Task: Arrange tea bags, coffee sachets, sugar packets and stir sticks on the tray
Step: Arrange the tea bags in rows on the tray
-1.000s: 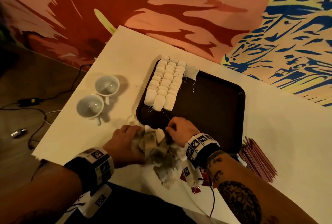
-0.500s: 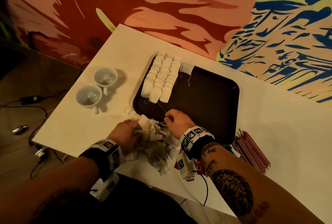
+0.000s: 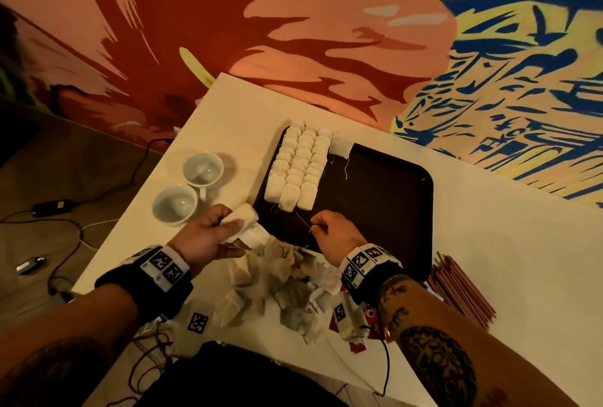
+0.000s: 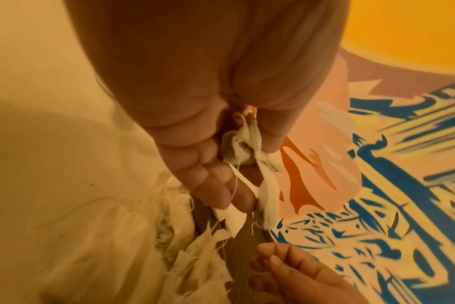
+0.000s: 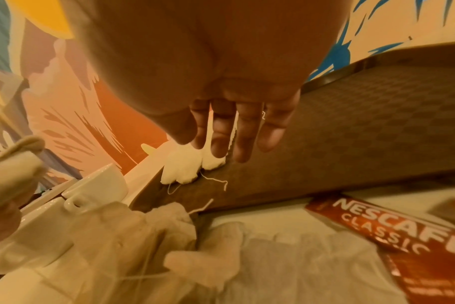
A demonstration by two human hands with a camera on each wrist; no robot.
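Three neat rows of soft white tea bags (image 3: 298, 169) fill the far left end of the tray (image 3: 385, 191), a dark rounded rectangle with a finely textured floor; one more bag lies just beside the rows. We see the left hand (image 3: 208, 236) raised off the counter (image 3: 509, 259), fingers and thumb curled round a few bags (image 3: 244, 225), their threads and paper tags trailing down. The right hand (image 3: 336, 233) hovers over the tray's near edge with fingers loosely curled; a thread runs near its fingertips, but we cannot tell whether it pinches it. Below both hands a loose heap (image 3: 287, 285) of crumpled, thin-papered bags covers the counter and overlaps the tray's near rim. Two white glazed cups (image 3: 189, 191) stand left of the tray, touching each other. Red coffee sachets (image 5: 392, 230) lie flat by the right wrist, and a bundle of thin reddish sticks (image 3: 463, 292) sits right of the tray's near corner.
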